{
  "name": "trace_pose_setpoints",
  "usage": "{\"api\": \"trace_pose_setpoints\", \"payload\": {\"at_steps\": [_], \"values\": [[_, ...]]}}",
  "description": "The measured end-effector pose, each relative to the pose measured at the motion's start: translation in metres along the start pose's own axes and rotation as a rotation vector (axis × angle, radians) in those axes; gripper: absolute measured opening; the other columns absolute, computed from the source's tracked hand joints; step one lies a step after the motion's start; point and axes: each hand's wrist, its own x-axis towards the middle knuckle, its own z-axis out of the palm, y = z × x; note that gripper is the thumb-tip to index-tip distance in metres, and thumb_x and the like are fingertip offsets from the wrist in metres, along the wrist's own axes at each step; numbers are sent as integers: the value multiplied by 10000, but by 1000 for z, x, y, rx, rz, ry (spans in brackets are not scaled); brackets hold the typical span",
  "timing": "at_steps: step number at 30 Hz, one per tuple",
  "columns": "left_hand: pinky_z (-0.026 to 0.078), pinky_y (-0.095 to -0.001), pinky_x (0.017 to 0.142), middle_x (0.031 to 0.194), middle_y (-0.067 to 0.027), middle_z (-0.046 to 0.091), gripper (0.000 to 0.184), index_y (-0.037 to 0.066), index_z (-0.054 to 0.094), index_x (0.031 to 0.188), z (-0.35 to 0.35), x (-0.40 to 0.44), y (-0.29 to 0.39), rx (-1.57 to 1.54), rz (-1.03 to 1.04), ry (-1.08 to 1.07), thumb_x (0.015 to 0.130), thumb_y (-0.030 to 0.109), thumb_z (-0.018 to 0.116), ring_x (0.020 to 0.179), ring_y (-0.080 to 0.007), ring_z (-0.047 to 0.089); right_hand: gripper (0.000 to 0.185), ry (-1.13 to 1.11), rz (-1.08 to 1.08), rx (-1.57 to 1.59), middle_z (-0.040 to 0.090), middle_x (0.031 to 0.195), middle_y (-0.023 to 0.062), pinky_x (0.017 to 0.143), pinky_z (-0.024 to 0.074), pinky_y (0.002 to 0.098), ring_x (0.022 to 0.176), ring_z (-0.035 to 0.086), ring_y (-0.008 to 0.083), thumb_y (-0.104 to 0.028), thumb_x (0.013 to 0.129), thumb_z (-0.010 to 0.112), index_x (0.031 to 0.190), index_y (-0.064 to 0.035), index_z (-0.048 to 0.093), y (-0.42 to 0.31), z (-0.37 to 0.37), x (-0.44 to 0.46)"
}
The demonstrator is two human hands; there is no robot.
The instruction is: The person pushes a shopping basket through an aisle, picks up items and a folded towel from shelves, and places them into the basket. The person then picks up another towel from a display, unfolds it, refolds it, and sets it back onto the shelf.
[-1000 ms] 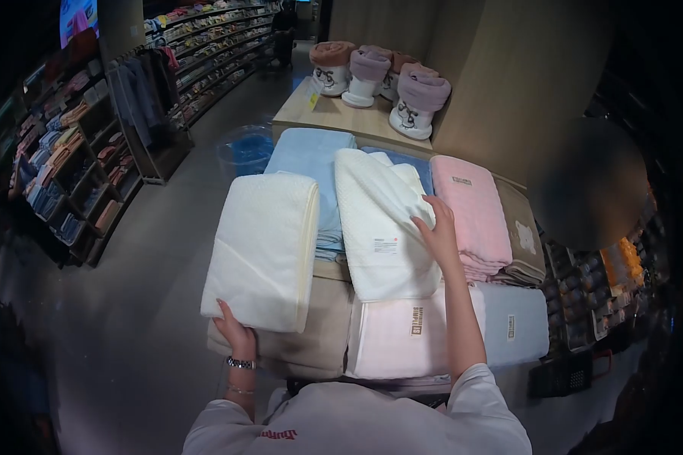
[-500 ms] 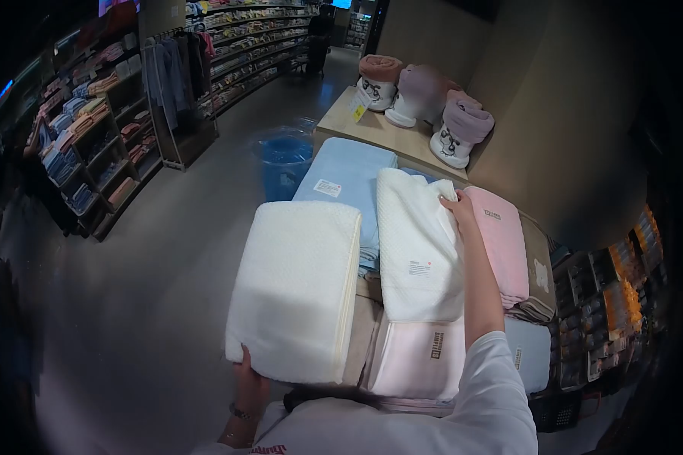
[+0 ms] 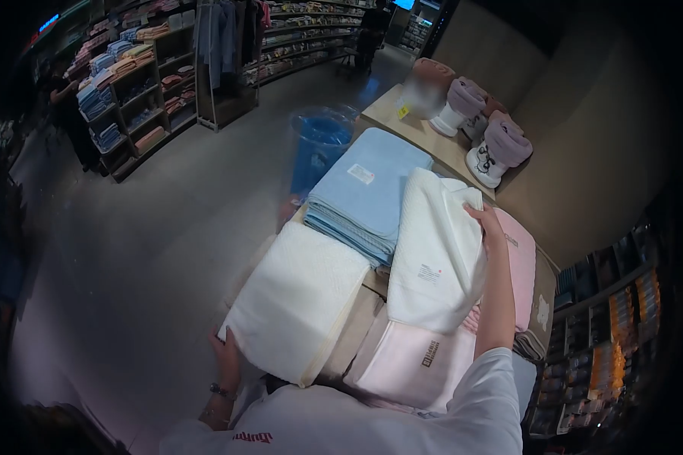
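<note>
My left hand (image 3: 225, 350) grips the near-left corner of a folded white towel (image 3: 300, 299) with cream edging. That towel lies tilted at the left end of the display, partly over a grey-brown folded towel (image 3: 350, 334). Closed on the right edge of a second white towel (image 3: 432, 258), which bears a small printed label, is my right hand (image 3: 489, 225); the cloth wrinkles near the fingers. Under its lower end sits a pale pink towel (image 3: 410, 364) with a brown tag. A stack of light blue towels (image 3: 372, 186) stands behind, and a pink towel (image 3: 517, 262) is partly hidden by my right forearm.
Rolled mauve blankets in white character holders (image 3: 487, 163) stand on a wooden ledge (image 3: 391, 114) at the back. A blue bin (image 3: 319, 148) is on the floor behind the display. Shelves of folded towels (image 3: 148, 98) line the left; hanging packets (image 3: 607, 364) are at right.
The left white towel has come down lower and flatter, with my left hand still at its corner. My right hand keeps its hold on the labelled towel. The view has turned, shifting the scene rightward.
</note>
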Motion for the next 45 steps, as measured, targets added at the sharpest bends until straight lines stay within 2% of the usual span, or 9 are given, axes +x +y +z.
{"api": "trace_pose_setpoints", "payload": {"at_steps": [5, 10, 13, 16, 19, 25, 30, 37, 45], "values": [[345, -354, 959, 1190, -148, 465, 380, -5, 330, 1249, 20, -12, 89, 335, 560, 52, 910, 126, 440, 1082, -239, 477, 275, 220, -630, -341, 566, 964, 66, 734, 430, 252, 822, 549, 140, -70, 663, 703, 922, -18, 626, -93, 24, -104], [377, -351, 962, 1272, -181, 397, 524, 53, 202, 1348, 59, -9, 161, -62, 684, -824, 908, 125, 478, 1154, -247, 455, 298, 529, -1206, -853, 509, 965, 122, 755, 379, 367, 893, 467, 275, -97, 530, 707, 816, -46, 638, -124, 103, -250], [383, -394, 970, 1348, -168, 323, 621, 91, 81, 1393, 89, -28, 185, -415, 429, -1069, 909, 133, 469, 1212, -247, 401, 306, 233, -1224, -1032, 499, 1022, 107, 827, 311, 445, 947, 445, 260, -193, 523, 729, 812, -143, 642, -87, 158, -306], [378, -356, 975, 1380, -145, 283, 731, 108, -50, 1415, 95, -18, 127, -150, 343, -1024, 923, 208, 482, 1223, -212, 376, 293, -498, -856, -799, 478, 1152, 132, 941, 323, 423, 1084, 444, 314, -227, 697, 687, 960, -110, 632, -31, 218, -324], [391, -312, 952, 1334, -128, 337, 643, 70, 59, 1406, 84, -12, 85, -364, -133, -878, 921, 166, 470, 1199, -201, 398, 316, -552, -526, -446, 483, 1197, 134, 993, 312, 419, 1175, 410, 323, -189, 742, 662, 1048, -111, 631, 31, 233, -337], [431, -313, 908, 1232, -115, 451, 454, 24, 336, 1317, 46, 13, 72, -12, 146, -1028, 947, 281, 396, 1115, -205, 478, 531, 470, -199, -704, 448, 1195, 209, 938, 371, 387, 1107, 446, 341, -177, 733, 700, 1188, -3, 490, 89, 186, -350], [462, -337, 865, 1156, -125, 530, 546, 21, 373, 1294, 54, 24, 82, -338, -480, -940, 947, 440, 324, 1042, -228, 539, 686, 479, 79, -472, 423, 1193, 239, 900, 394, 384, 1042, 467, 374, -260, 692, 742, 1222, 38, 425, 100, 169, -329], [465, -330, 850, 1136, -116, 548, 502, 16, 407, 1265, 73, 30, 86, -287, -544, -977, 928, 388, 423, 1019, -199, 557, 809, 812, 65, -984, 421, 1174, 244, 868, 412, 376, 1017, 483, 318, -316, 655, 779, 1274, 12, 375, 132, 191, -305], [440, -296, 832, 1073, -120, 558, 416, -30, 443, 1195, 92, -2, 105, -127, -364, -1022, 860, 197, 540, 979, -182, 551, 599, 469, 164, -177, 552, 986, 169, 784, 433, 309, 911, 542, 231, -246, 663, 762, 1091, 3, 425, 111, 167, -307]]}}
